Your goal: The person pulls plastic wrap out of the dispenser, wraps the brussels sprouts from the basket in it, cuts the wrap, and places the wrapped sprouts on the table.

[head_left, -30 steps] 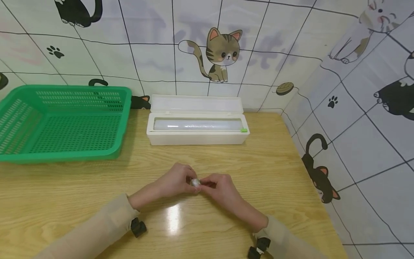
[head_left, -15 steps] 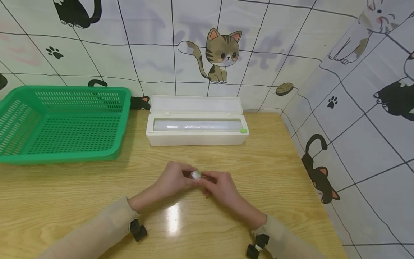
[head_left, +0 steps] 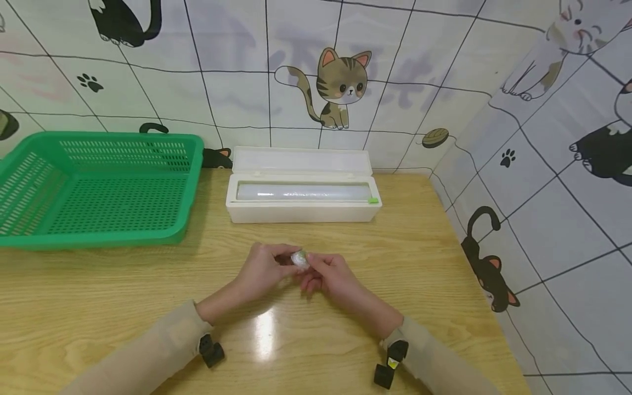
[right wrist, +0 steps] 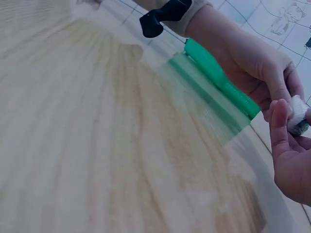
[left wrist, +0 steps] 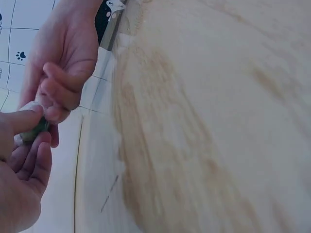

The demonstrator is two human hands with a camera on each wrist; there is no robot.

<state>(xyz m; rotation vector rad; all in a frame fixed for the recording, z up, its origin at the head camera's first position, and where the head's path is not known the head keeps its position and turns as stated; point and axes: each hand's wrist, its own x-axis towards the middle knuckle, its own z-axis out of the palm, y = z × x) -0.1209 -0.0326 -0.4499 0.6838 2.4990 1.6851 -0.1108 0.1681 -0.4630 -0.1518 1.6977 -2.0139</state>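
Note:
A small green item wrapped in clear plastic film [head_left: 299, 259] is between my two hands above the table, near the middle of the head view. My left hand [head_left: 261, 269] pinches its left side with thumb and fingers. My right hand [head_left: 337, 278] has its thumb and a finger on the right side, its other fingers curled loosely below. In the left wrist view, green shows through the whitish film of the wrapped item [left wrist: 34, 132]. Fingers cover much of it, so its exact kind cannot be told. In the right wrist view, crumpled film [right wrist: 297, 109] shows between the fingertips.
A white cling film dispenser [head_left: 303, 213] stands behind the hands, lid raised, roll visible, with a green tab at its right end. A green perforated plastic basket [head_left: 99, 240] stands at the left. The cat-patterned wall covering [head_left: 395, 109] borders the wooden table [head_left: 419, 241].
Both hands have lifted the wrapped item slightly away from me, up in the head view. My right thumb has moved onto it, and the right fingers have spread lower.

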